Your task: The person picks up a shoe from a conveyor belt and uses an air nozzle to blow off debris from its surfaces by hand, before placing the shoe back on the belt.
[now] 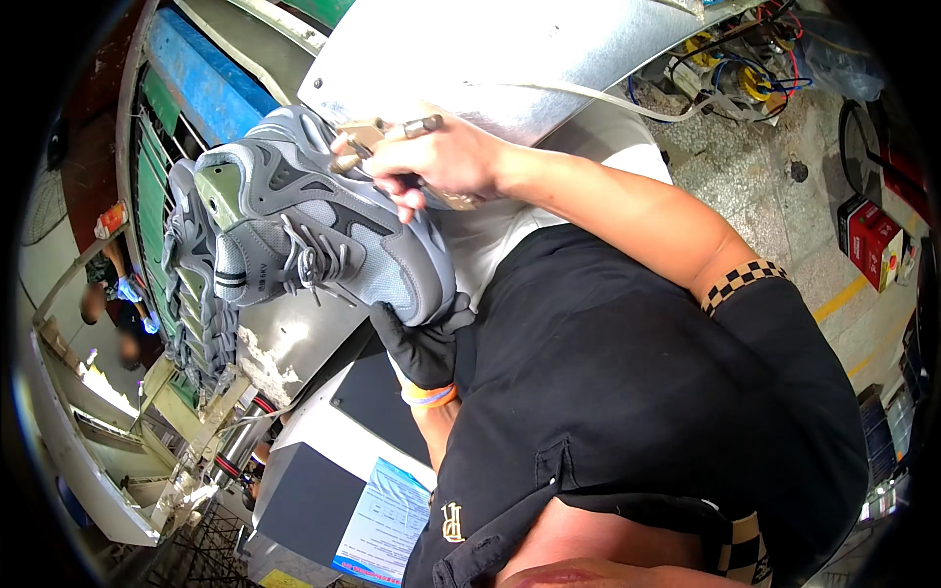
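Observation:
A grey sneaker [377, 250] with laces and a dark striped collar tab lies on its side in front of me, with a green form [222, 191] inside its opening. In a black glove, my left hand [421, 343] grips the shoe at its toe end, thumb and fingers around the sole edge. My bare right hand [436, 162] is above the shoe's sole side, wrapped round a metal spray gun [365, 134] with brass-coloured fittings. The gun's nozzle end is close to the shoe's upper edge; my fingers hide much of its body.
Other grey sneakers [201, 328] stand at the left beside a green slatted rack [152, 186]. A pale hose [598, 95] crosses a white metal panel [421, 49]. Loose wires [750, 78] and a red box [870, 240] are at the right. Another person's blue-gloved hand [128, 289] shows far left.

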Motion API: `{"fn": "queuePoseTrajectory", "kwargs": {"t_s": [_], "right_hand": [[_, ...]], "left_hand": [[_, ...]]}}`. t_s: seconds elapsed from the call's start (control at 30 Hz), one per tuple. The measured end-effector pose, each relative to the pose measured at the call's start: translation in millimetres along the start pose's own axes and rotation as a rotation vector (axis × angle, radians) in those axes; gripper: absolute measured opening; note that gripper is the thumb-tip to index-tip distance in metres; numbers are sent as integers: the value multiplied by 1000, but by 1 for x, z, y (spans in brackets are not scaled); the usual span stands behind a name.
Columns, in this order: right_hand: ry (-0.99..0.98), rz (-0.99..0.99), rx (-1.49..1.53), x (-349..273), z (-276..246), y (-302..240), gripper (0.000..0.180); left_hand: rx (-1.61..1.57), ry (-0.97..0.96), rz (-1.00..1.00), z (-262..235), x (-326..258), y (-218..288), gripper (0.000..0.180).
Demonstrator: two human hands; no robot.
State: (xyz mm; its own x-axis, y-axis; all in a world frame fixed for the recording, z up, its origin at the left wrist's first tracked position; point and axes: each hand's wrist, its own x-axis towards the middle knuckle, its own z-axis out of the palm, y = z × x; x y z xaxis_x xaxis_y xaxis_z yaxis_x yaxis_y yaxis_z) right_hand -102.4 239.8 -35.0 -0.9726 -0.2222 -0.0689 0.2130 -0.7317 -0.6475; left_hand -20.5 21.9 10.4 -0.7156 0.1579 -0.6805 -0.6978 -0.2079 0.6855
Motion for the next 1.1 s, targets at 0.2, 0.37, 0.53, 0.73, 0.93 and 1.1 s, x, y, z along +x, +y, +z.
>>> {"fn": "queuePoseTrajectory", "kwargs": {"t_s": [0.2, 0.37, 0.53, 0.73, 0.93, 1.1], "right_hand": [[-22, 98, -35, -40, -1, 2, 45], [23, 87, -26, -66, 0, 0, 14], [58, 87, -79, -90, 1, -10, 44], [98, 170, -218, -112, 8, -44, 45], [179, 270, -496, -111, 18, -78, 43], [271, 213, -677, -107, 30, -91, 42]], "left_hand": [[-52, -61, -61, 1, 5, 0, 84], [-66, -49, -122, 6, 7, -2, 85], [-189, -132, -190, 12, 12, -5, 87], [-236, -266, -270, 39, 18, -4, 91], [-286, -467, -345, 60, 33, -6, 88], [-439, -685, -378, 81, 48, -5, 92]]}}
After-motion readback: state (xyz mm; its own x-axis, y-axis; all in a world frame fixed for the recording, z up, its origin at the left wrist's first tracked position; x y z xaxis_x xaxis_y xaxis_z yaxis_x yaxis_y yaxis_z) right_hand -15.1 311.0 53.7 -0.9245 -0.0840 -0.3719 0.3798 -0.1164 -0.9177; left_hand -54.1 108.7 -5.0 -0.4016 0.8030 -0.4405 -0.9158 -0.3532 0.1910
